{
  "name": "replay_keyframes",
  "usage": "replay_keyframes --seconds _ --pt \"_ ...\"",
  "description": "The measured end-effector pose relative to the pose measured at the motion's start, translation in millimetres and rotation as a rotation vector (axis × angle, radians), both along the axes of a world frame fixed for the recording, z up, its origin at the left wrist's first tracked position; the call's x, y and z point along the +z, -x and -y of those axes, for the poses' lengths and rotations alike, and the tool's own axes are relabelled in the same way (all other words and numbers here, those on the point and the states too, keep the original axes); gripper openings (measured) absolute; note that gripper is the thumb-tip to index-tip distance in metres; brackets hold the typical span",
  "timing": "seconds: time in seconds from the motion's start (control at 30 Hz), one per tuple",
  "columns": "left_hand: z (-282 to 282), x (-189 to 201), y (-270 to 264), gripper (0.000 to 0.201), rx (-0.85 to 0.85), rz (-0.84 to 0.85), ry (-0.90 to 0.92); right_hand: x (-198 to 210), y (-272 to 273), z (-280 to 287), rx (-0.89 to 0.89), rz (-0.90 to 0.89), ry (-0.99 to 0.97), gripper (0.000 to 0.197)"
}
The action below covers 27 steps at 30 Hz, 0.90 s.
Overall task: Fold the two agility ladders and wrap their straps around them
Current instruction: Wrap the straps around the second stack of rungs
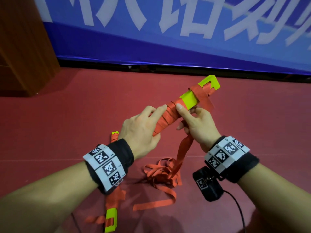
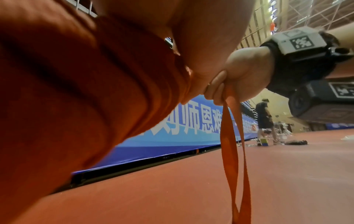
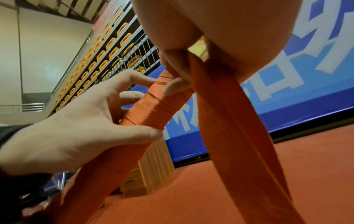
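Red sports flooring (image 1: 64, 115) runs under you to a blue banner (image 1: 168, 39) with large white characters along the far wall. Your left hand (image 1: 143, 130) curls around the lower end of the folded ladder bundle (image 1: 178, 108), thumb underneath and fingers over the top of the orange wrapping, as the right wrist view shows. Your right hand (image 1: 196, 123) grips the bundle just above it, thumb pressed on the wound strap where it meets the yellow-green rungs, and its lower fingers pinch the loose strap (image 1: 183, 152). In the left wrist view that strap (image 2: 229, 144) hangs in 2 runs from your closed fingers toward the floor. The bundle is held off the floor, tilted up and away to your right, its yellow-green end (image 1: 210, 83) sticking out beyond the wrapped part. From your right hand the strap drops to a tangled orange heap (image 1: 161, 172) on the floor between your forearms. Under your left forearm, the second ladder (image 1: 111, 221) lies on the floor, with 1 yellow-green rung end near the bottom edge and another (image 1: 115, 132) peeking out beside your left wrist. Both wrists carry black bands with white marker tiles. To the far left stands a wooden cabinet (image 1: 21, 47). In the left wrist view a person (image 2: 265, 121) stands far off by the banner.
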<state>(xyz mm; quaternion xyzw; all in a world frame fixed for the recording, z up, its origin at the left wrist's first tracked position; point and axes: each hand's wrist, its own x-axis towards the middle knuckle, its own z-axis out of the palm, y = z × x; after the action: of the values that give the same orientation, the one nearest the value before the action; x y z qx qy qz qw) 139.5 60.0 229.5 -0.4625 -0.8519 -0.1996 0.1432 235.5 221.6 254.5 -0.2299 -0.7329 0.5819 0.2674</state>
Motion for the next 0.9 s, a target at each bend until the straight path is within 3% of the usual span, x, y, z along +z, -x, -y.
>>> replay_keyframes --seconds 0.2,0.4,0.6,0.9 --pt "9.3 9.8 8.0 0.074 -0.006 0.181 -0.059 -5.2 -4.2 -5.4 0.125 0.044 -0.052 0.029" --pt "13.2 8.6 7.5 0.077 -0.012 0.193 -0.102 -6.7 -3.6 -9.8 0.082 0.058 -0.094 0.034" --pt "12.9 3.3 15.0 0.078 -0.056 0.392 -0.209 -7.3 -2.5 -11.7 0.109 0.039 -0.163 0.020" --pt "10.9 1.6 17.3 0.072 -0.247 0.689 -0.328 -9.5 -1.8 -13.6 0.228 -0.003 -0.119 0.035"
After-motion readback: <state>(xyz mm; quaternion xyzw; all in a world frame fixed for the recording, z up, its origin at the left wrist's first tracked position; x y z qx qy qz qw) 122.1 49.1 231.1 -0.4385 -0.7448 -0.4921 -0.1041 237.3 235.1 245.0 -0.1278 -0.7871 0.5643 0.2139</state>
